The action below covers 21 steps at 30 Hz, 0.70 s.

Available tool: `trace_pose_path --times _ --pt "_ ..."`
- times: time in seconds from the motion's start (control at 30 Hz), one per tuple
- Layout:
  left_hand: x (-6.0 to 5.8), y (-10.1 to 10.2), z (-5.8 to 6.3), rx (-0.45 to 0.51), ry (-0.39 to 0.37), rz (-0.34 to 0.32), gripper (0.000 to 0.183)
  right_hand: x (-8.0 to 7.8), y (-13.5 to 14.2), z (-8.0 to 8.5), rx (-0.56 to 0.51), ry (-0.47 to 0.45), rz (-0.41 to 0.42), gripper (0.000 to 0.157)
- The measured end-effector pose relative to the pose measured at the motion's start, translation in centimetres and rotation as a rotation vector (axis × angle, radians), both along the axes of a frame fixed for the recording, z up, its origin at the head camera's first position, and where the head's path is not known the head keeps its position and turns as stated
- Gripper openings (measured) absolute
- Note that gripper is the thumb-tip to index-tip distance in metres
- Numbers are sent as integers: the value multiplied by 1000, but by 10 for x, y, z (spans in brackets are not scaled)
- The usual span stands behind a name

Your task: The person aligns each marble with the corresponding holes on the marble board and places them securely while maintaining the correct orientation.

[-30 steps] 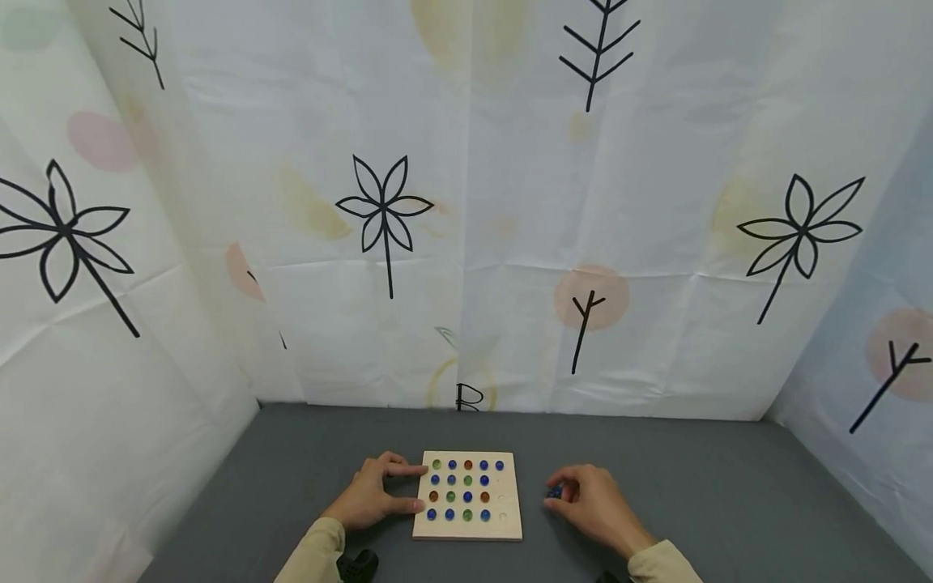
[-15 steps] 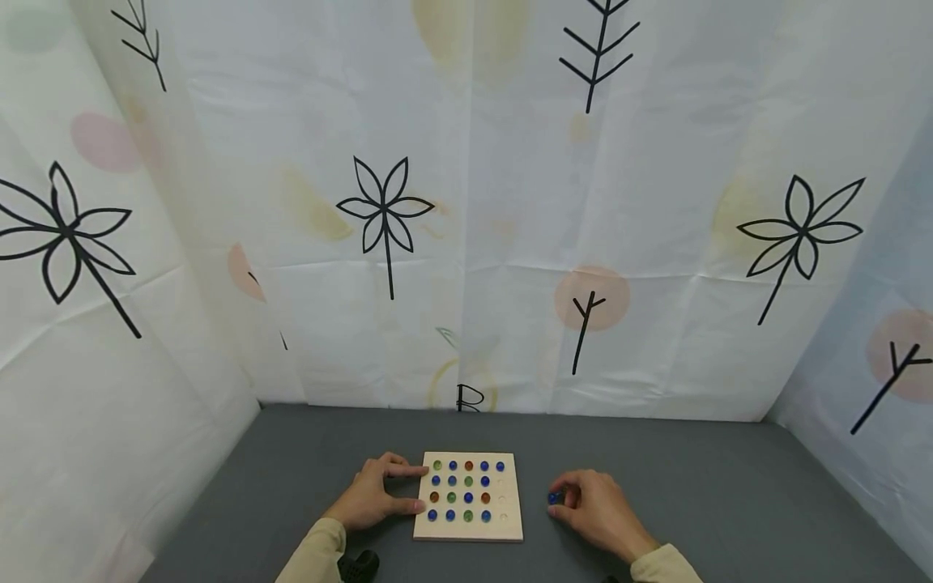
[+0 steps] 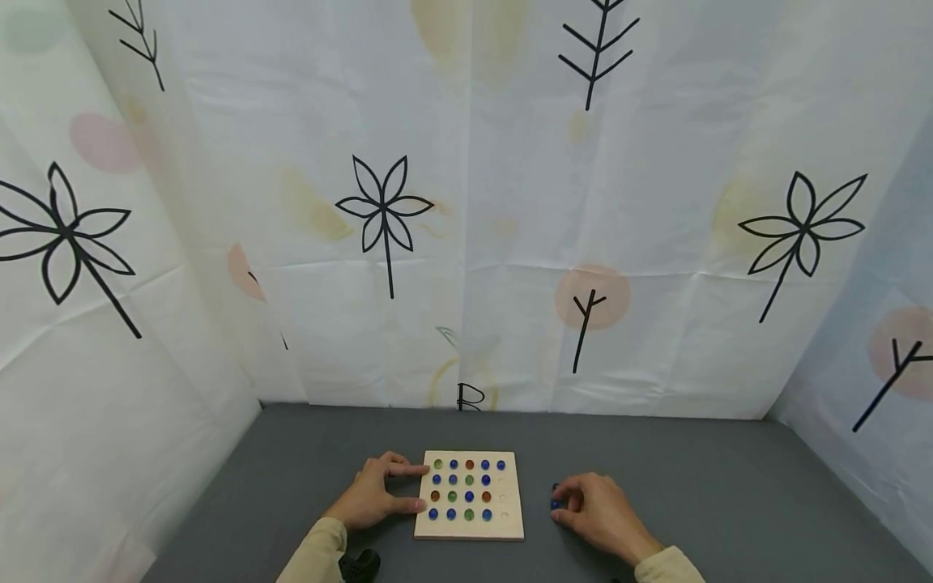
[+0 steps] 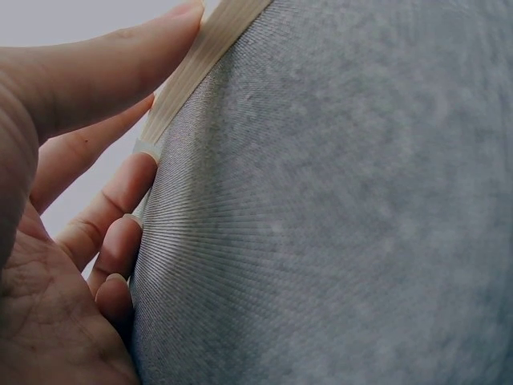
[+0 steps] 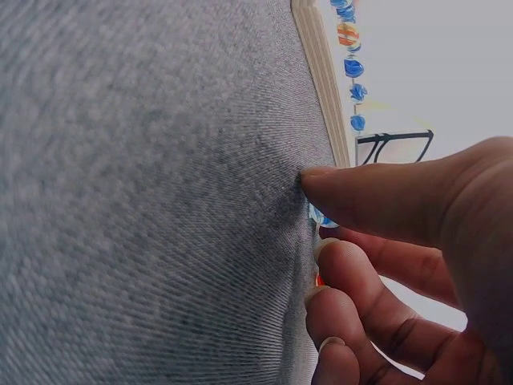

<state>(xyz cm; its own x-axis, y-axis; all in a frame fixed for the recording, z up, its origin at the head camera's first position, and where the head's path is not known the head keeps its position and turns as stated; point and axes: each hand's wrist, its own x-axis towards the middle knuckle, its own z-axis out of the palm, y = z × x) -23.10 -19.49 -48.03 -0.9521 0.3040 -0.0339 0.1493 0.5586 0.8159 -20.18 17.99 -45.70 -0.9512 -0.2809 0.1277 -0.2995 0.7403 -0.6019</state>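
A pale wooden board (image 3: 469,528) lies on the grey table, holding rows of blue, green and reddish-brown glass marbles, with several bare hollows in its right column. My left hand (image 3: 373,491) rests against the board's left side, thumb and index finger spread apart and touching its edge. Off to the right of the board, my right hand (image 3: 596,510) pinches a blue marble (image 3: 555,504) low over the table between thumb and index finger. In the right wrist view the thumb partly covers that blue marble (image 5: 321,216). Something red (image 5: 319,280) shows between the lower fingers, mostly hidden.
The grey tabletop (image 3: 692,470) runs back to a white printed cloth (image 3: 510,340) hung behind and at both sides. A black object (image 3: 359,565) lies beside the left sleeve at the near edge.
My right hand has shifted slightly right and nearer to me, and the blue marble at its fingertips shows more clearly. The left hand and the board look steady.
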Motion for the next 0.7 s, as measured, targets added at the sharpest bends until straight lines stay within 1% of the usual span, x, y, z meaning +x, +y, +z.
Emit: trace_pose_path --times 0.13,0.33,0.57,0.7 --pt "0 0 0 4 2 -3 52 0 1 1 -5 -13 8 13" --pt "-1 1 0 -3 3 -2 52 1 0 2 -10 -19 -3 12" --pt "0 2 0 -10 16 1 52 -2 -6 6 -6 24 -23 12" --pt "1 2 1 -10 20 -1 52 -5 -10 10 -18 23 -15 11"
